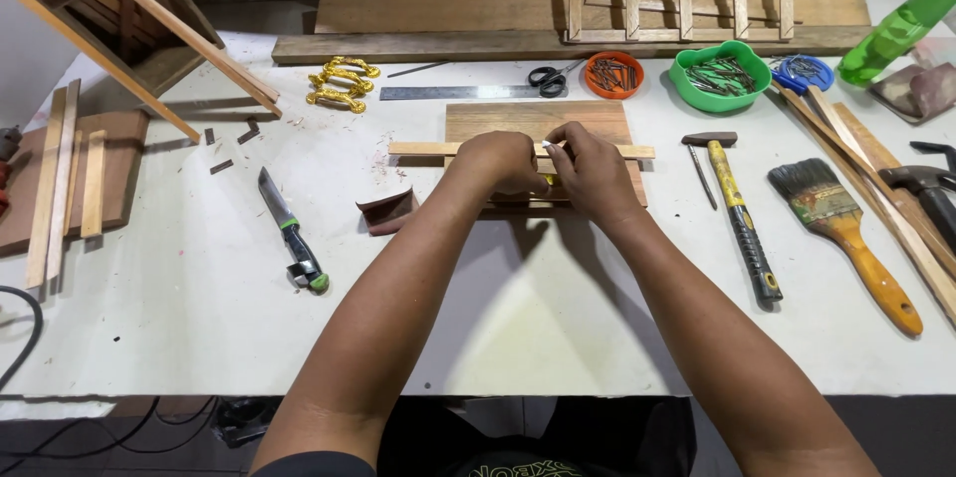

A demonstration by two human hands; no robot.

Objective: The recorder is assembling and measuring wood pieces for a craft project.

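Both hands meet over a thin pale wooden strip [423, 149] that lies crosswise on a flat brown wooden board [538, 121] at the middle of the white worktop [199, 318]. The left hand [503, 163] is curled over the strip with its fingers bent down. The right hand [593, 170] pinches something small and pale between fingertips; what it is cannot be told.

The worktop's near half is open right to its front edge. A green-handled knife [291, 233] lies to the left, a yellow-and-black hammer [739, 213] and a wide orange-handled paintbrush [846, 228] to the right.

Behind, a round orange bowl [613, 76] and a green tub [721, 76] both hold nails, beside black scissors [547, 80] and a steel ruler [448, 93].
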